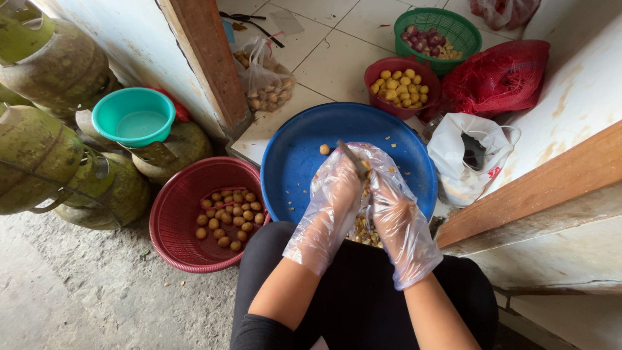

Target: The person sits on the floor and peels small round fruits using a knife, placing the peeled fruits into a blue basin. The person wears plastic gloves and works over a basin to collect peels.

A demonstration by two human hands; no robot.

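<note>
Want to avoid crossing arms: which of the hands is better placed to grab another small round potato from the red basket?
Left. The left hand is on the red basket's side, nearer its unpeeled potatoes; the right hand would have to cross over.

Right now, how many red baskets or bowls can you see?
2. One red basket sits on the ground left of the blue basin; one red bowl stands behind the basin. None looks hidden.
</note>
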